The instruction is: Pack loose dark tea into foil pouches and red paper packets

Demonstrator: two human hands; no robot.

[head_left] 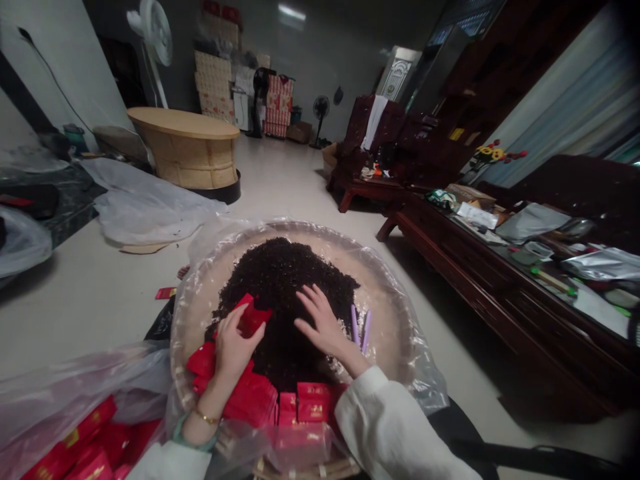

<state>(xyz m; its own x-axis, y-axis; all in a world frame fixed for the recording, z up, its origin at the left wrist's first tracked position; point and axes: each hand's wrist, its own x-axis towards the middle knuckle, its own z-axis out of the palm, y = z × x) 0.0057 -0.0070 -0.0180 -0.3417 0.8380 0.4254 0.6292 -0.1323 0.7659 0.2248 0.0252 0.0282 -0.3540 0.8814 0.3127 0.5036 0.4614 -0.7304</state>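
Between the thumb and fingers of my left hand [234, 343] is a small red packet [254, 319], held over the left side of a heap of dark loose tea leaves [285, 273]. My right hand [323, 323] hovers over or touches the heap's right side, fingers spread and nothing in them. The leaves lie on a wide round tray [385, 287] lined with clear plastic. Purple tongs [361, 330] rest on the tray, right of my right hand. More red packets [255, 397] are piled at the tray's near edge, partly under my left wrist.
A plastic bag of red packets [95, 440] sits at the lower left. Clear sheeting [145, 200] lies on the floor by a round woven stand [193, 150]. A long dark wooden table [480, 287], cluttered with bags and papers, runs along the right.
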